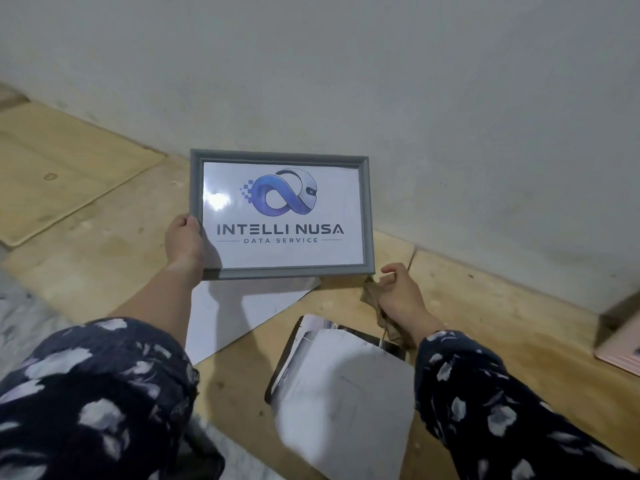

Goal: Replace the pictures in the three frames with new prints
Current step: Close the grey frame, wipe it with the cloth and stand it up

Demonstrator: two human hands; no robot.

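While the person is standing over the wooden surface (485, 306) by the pale wall (450, 116), the left hand (183, 242) is gripping the grey frame (282, 216) at its lower left edge, thumb curled over the front moulding, the other fingers hidden behind it. The frame is being held upright, facing the person, close to the wall, its bottom edge above a white sheet (242, 313) lying on the surface. It is showing a print (282, 202) with a blue loop logo and the words INTELLI NUSA DATA SERVICE. The right hand (401, 296) is clutching a crumpled brown cloth (374, 299), fingers curled tight round it, just right of the frame's lower corner and apart from it. Below that hand a dark frame (287, 348) is lying flat on the surface with a loose white sheet (346, 393) on top of it. Both arms are wearing dark floral sleeves (104, 393). A pink box (620, 351) is sitting at the right edge.
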